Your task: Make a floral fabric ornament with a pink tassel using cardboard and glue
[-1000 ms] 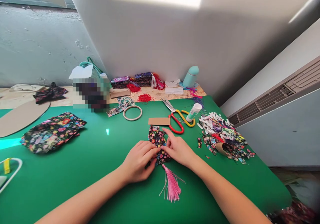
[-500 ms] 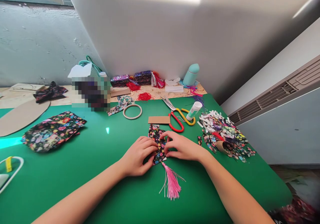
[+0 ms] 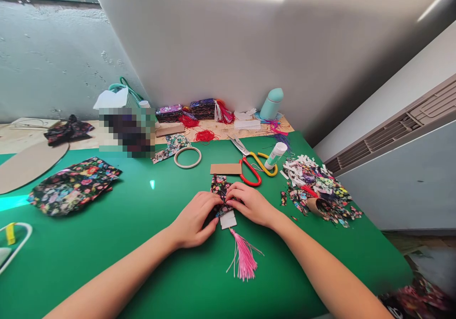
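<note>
Floral fabric [image 3: 218, 184] is lying mid-frame, running lengthwise up-frame between left hand [image 3: 195, 219] and right hand [image 3: 252, 205]; both curled, touching it, grip unclear.

A black floral-print fabric strip [image 3: 220, 185] lies on the green tabletop [image 3: 185, 285], a pale rectangular card [image 3: 228, 220] showing at its near edge, a pink thread tassel [image 3: 245, 258] fanned below.

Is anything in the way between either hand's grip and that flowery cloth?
Nothing visible: the left grip and right grip both touch the floral cloth. The white card and pink tassel show on its near side.
</note>
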Demonstrator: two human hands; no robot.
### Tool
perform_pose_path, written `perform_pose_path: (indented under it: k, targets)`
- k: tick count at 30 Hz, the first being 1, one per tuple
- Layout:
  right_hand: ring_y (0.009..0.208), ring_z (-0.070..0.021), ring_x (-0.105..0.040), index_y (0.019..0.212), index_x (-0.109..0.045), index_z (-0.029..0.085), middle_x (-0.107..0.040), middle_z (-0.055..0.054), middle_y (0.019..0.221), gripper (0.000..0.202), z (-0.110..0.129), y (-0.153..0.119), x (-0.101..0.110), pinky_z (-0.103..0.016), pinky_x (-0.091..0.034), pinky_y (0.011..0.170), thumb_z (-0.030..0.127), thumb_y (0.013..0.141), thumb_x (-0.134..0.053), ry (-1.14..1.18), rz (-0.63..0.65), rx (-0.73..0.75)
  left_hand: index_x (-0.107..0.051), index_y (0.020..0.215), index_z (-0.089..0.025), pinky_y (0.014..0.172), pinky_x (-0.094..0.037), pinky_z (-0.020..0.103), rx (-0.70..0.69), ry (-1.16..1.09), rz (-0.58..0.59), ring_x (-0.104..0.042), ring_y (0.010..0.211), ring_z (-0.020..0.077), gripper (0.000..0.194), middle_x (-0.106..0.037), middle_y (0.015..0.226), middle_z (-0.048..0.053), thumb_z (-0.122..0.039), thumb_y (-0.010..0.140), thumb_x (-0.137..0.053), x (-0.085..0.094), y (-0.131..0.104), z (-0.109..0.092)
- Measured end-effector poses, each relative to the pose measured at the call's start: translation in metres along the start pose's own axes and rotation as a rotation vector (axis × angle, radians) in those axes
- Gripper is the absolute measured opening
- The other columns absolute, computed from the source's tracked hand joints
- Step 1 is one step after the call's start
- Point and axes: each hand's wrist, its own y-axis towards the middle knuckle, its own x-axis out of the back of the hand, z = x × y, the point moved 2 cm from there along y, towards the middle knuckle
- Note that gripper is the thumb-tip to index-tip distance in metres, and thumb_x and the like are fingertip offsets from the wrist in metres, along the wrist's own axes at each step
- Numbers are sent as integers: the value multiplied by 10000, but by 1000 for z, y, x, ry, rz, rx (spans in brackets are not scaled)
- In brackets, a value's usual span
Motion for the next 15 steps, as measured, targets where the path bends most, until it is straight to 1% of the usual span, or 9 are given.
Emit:
perform_pose_path:
  k: [4, 8, 11, 15]
  targets:
    - [837, -166, -593, 905, -622, 178, -610, -54, 903, 116, 2, 3, -4, -301, -501, 775, 130, 886, -519, 15, -55, 30, -416, 1194, -156, 927, -431, 397, 0, 7, -9, -507, 1052, 226, 358, -552, 1139, 124, -157, 836, -426, -1, -2, 1]
    - [817, -172, -603, 901, -620, 178, -644, -45, 853, 129, 4, 4, -5, -310, -503, 772, 101, 871, -521, 46, -88, 31, -387, 1216, -164, 939, -430, 409, 6, 5, -12, -495, 1078, 233, 375, -530, 1169, 128, -155, 842, -414, -2, -2, 3]
    - [828, -175, -616, 943, -613, 175, -655, -54, 895, 137, 2, 4, -6, -318, -517, 773, 103, 847, -547, 116, -121, -18, -382, 1221, -165, 942, -434, 412, 17, 2, -13, -488, 1094, 237, 376, -513, 1187, 133, -157, 846, -414, -3, -3, 4]
    - [797, -161, -636, 1063, -568, 174, -656, -57, 942, 270, 0, 2, -6, -307, -550, 744, 87, 807, -568, 275, -127, -78, -374, 1222, -163, 944, -439, 412, 34, -10, -12, -487, 1093, 232, 371, -495, 1187, 138, -143, 854, -411, -4, -4, 5]
